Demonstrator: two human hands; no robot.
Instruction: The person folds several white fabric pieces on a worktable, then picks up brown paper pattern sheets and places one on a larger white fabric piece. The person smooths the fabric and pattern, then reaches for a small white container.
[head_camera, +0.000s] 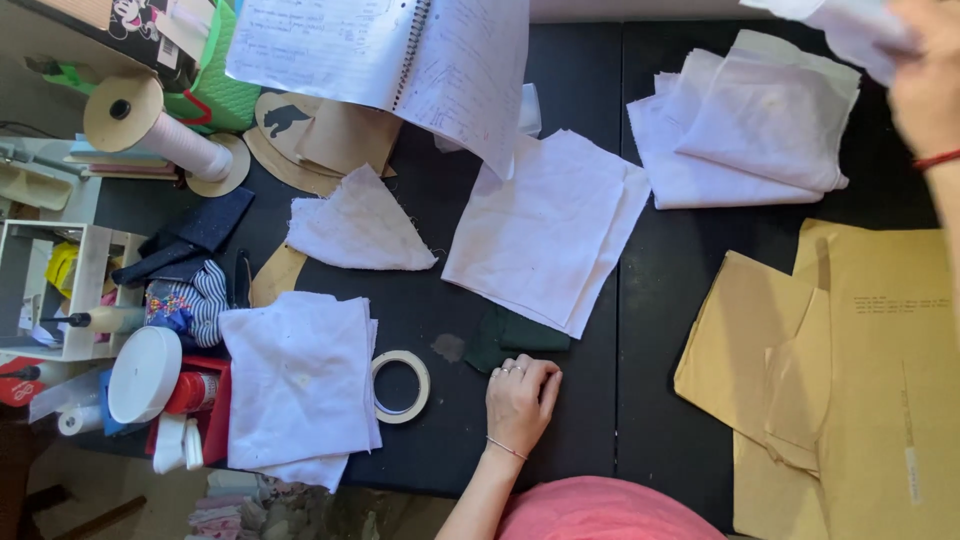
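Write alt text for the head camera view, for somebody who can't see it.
Seen from above, a person's left hand rests on a black table beside a roll of tape, while the blurred right hand lifts a piece of white cloth at the top right. Stacks of white fabric squares, tan paper pattern pieces and an open spiral notebook lie around them.

A ring of pale masking tape (401, 386), near stacked white cloth squares (300, 385). Brown paper pattern pieces (770, 360) at right. Open spiral notebook (390, 50) above.
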